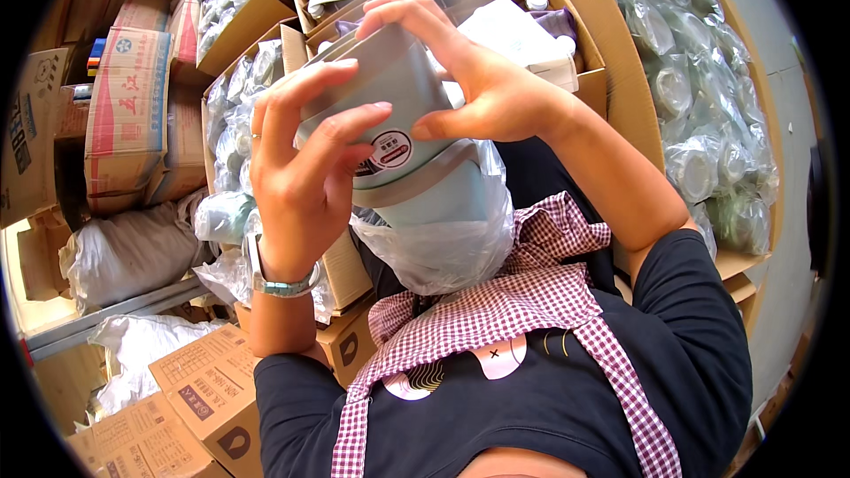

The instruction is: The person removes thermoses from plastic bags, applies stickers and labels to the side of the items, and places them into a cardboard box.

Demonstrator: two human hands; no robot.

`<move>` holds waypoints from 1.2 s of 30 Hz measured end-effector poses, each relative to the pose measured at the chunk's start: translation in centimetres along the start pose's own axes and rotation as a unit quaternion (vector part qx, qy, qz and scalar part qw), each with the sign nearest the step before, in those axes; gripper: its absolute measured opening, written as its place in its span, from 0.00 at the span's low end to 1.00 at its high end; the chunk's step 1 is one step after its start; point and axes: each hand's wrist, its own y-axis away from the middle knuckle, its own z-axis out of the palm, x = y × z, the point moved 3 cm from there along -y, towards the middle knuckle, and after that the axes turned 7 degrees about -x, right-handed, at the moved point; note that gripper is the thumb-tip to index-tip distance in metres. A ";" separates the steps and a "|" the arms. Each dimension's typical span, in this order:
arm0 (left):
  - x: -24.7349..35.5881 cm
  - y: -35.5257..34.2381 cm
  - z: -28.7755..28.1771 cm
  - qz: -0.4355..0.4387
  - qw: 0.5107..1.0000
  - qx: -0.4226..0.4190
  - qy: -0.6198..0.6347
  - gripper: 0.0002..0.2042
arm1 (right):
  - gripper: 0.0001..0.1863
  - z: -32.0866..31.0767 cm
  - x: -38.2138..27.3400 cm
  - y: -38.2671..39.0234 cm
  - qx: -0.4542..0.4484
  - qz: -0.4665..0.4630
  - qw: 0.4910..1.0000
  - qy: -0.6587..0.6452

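Note:
Before my chest is a grey-green plastic container (pixel 390 80) with a darker grey band and a round sticker (pixel 390 150) on its side. A clear plastic bag (pixel 443 257) wraps its lower part, while the upper part is bare. My right hand (pixel 478 80) grips it from the right, thumb on the near side and fingers over the far upper edge. From the left, my left hand (pixel 297 137) curves around it with bent fingers, the fingertips against the side close to the sticker. Part of the left thumb is hidden behind those fingers.
Bagged items fill a large open carton (pixel 699 97) at right and narrower cartons at left. Ahead, a box (pixel 584 35) holds white-capped bottles under papers. Stacked cartons (pixel 128 115) stand far left, and closed brown boxes (pixel 204 389) sit at the lower left.

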 end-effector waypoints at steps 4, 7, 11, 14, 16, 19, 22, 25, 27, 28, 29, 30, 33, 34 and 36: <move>-0.2 0.0 0.1 -0.009 1.000 -0.005 0.010 0.21 | 0.42 0.4 0.3 0.0 0.028 -0.012 0.998 0.050; -0.4 0.2 0.1 -0.007 1.000 -0.008 0.009 0.21 | 0.45 0.8 0.0 0.1 0.021 0.006 0.999 0.048; 0.6 -0.7 -0.3 0.010 0.997 -0.053 -0.046 0.20 | 0.48 0.7 0.1 0.1 0.015 0.017 0.999 0.048; 1.5 -1.5 -0.2 0.030 0.992 -0.087 -0.089 0.16 | 0.51 0.2 0.1 0.1 -0.008 0.025 0.999 0.032; 1.9 -2.1 -0.5 0.037 0.991 -0.103 -0.078 0.13 | 0.53 -0.7 0.5 0.3 -0.045 0.015 0.999 -0.003; 2.4 -2.6 -0.1 0.055 0.988 -0.115 -0.087 0.08 | 0.54 -1.2 0.4 0.2 -0.065 -0.011 0.996 0.064; 2.8 -2.7 -0.2 0.068 0.983 -0.118 -0.120 0.06 | 0.46 -1.1 0.8 0.4 -0.042 0.000 0.999 -0.029; -0.5 0.0 -4.3 0.001 0.944 0.059 0.323 0.02 | 0.33 -1.6 0.8 1.2 0.019 0.030 0.979 -0.201; -6.0 4.3 -8.4 0.063 0.640 0.346 0.684 0.08 | 0.27 -1.7 1.9 1.1 0.038 -0.054 0.948 -0.311; -8.6 6.3 -8.8 0.074 0.608 0.364 0.701 0.12 | 0.25 -1.0 2.0 0.9 0.024 -0.053 0.919 -0.391; -9.5 6.4 -6.7 -0.006 0.716 0.370 0.592 0.17 | 0.26 -0.1 1.9 0.5 0.006 -0.075 0.891 -0.448; -9.4 5.9 -4.3 -0.093 0.799 0.370 0.464 0.23 | 0.28 0.9 1.5 0.0 -0.017 -0.094 0.857 -0.506; -6.9 2.6 4.2 -0.055 0.651 0.278 0.704 0.40 | 0.33 3.7 1.7 -0.9 -0.048 -0.113 0.802 -0.584; -8.2 3.3 7.1 0.017 0.688 0.231 0.688 0.41 | 0.33 4.6 1.6 -1.3 -0.043 -0.107 0.793 -0.598; -4.1 1.1 7.0 -0.007 0.668 0.209 0.714 0.48 | 0.30 3.7 2.2 -1.1 -0.002 -0.097 0.806 -0.584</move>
